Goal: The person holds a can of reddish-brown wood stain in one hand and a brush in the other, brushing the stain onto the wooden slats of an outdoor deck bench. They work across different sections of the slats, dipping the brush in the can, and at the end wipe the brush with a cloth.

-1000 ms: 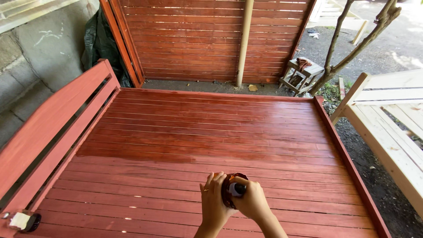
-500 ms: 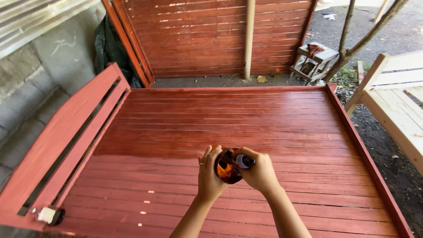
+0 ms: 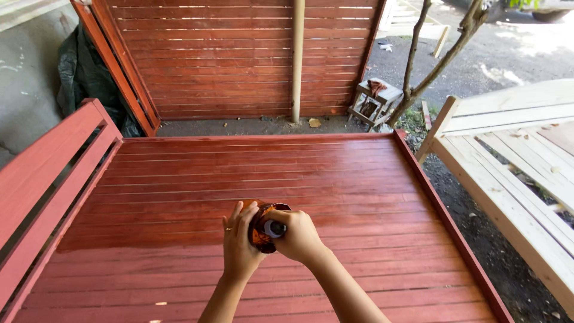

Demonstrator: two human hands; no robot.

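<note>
Both hands on a small brown-stained bottle, held over a red-stained slatted platform.

Bottle [image 3: 260, 230] sits mid-frame, low, w/ pale cap end [image 3: 274, 228] facing camera; amber-brown, smeared. Left hand [image 3: 240, 245] wraps the body from the left, fingers together & curled round it. Right hand [image 3: 299, 236] covers the right side, fingers clamped at the cap. Under them: glossy red-brown slat deck [image 3: 269, 173] w/ raised edge rails. Red slatted panel [image 3: 42, 179] leans at left. Red slat wall [image 3: 239, 54] behind, pale pole [image 3: 298, 60] in front of it. Small wooden stool [image 3: 373, 98] near a thin tree trunk [image 3: 412, 72]. Unpainted pale wood frame [image 3: 514, 155] at right, on dirt.
</note>
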